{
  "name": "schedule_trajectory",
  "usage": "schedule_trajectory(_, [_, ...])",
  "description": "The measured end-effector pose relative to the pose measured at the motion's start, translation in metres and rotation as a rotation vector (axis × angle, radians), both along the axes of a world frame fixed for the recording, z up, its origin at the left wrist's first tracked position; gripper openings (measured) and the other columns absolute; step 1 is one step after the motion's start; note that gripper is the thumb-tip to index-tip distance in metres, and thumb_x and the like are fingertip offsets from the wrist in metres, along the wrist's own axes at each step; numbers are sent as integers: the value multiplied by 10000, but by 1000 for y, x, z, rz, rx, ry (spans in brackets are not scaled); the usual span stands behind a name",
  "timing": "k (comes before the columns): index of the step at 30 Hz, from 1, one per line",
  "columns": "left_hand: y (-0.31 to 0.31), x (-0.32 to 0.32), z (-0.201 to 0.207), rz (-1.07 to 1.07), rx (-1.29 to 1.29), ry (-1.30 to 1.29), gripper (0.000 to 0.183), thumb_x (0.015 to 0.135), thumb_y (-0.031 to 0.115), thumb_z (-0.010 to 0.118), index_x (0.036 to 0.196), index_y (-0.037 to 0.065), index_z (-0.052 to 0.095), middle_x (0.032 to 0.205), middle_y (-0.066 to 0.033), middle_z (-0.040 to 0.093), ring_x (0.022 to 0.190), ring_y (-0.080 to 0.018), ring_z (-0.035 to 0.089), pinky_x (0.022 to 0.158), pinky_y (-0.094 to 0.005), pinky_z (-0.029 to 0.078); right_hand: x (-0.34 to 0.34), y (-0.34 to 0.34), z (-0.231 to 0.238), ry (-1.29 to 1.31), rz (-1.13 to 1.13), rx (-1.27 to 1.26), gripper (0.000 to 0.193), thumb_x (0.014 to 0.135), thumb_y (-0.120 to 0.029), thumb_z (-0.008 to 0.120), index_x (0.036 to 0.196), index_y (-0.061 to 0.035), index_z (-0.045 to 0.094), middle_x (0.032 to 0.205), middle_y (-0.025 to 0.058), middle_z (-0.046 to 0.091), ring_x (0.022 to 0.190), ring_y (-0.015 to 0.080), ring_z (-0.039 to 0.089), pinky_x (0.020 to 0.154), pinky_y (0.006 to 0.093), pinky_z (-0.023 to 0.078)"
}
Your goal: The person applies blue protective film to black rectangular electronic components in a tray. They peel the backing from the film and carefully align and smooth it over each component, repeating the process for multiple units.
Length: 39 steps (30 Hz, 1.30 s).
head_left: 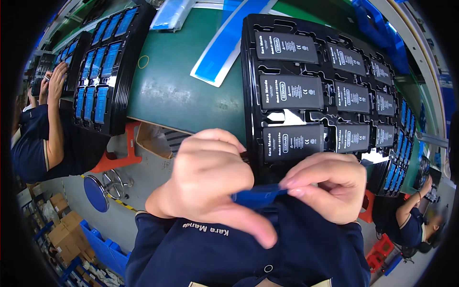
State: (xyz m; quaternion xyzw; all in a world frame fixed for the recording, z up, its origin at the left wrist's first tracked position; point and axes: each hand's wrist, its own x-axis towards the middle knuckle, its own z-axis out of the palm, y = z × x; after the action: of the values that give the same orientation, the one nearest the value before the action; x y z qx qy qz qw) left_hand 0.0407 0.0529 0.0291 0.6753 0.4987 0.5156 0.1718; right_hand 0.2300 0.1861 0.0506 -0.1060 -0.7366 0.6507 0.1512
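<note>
Close to my chest is a flat, glossy blue piece point(258, 196), tilted and partly hidden. The thumb and fingers of my right hand point(330, 186) pinch its right end. Its other end passes out of sight behind my left hand point(210, 172), whose fingers are curled round with the thumb sticking out, slightly blurred. Just beyond both hands stands a black tray point(248, 86) with rows of dark grey phone batteries point(291, 141), printed sides up, each in its own recess.
A blue strip with white edges point(217, 55) lies on the green table point(181, 91), near a thin yellow rubber band point(143, 61). A black tray point(117, 91) of blue-faced batteries stands at left. Co-workers sit both sides; a blue round stool point(96, 193) is at lower left.
</note>
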Motion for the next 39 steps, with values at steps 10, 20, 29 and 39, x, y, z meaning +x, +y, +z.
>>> schedule_trajectory(10, [-12, -34, -15, -122, -47, -223, 177, 645, 159, 798, 692, 11, 711, 520, -32, 557, 464, -165, 523, 586, -308, 424, 18, 25, 2, 67, -548, 27, 188, 712, 101, 668, 899, 79, 669, 886, 127, 611, 676, 106, 584, 598, 171, 440])
schedule_trajectory(20, [1, -13, -25, -217, -54, 45, 205, 637, 171, 804, 755, 43, 695, 747, -44, 598, 660, -194, 576, 574, -313, 404, 4, 13, -6, -189, -571, -10, 272, 697, 136, 710, 959, 93, 650, 785, 75, 646, 651, 52, 603, 604, 150, 465])
schedule_trajectory(29, [3, -13, -26, -212, -55, 21, 185, 640, 146, 802, 728, 29, 687, 755, -63, 606, 663, -205, 585, 575, -314, 412, -2, 14, -3, -214, -552, -42, 236, 705, 128, 714, 929, 92, 649, 778, 74, 651, 657, 53, 612, 612, 151, 487])
schedule_trajectory(39, [4, -14, -26, -214, -59, 14, 181, 643, 144, 793, 723, 25, 683, 806, -84, 613, 681, -215, 591, 584, -311, 426, -1, 14, -3, -220, -568, -55, 226, 707, 115, 718, 921, 87, 652, 771, 70, 655, 655, 51, 611, 610, 147, 482])
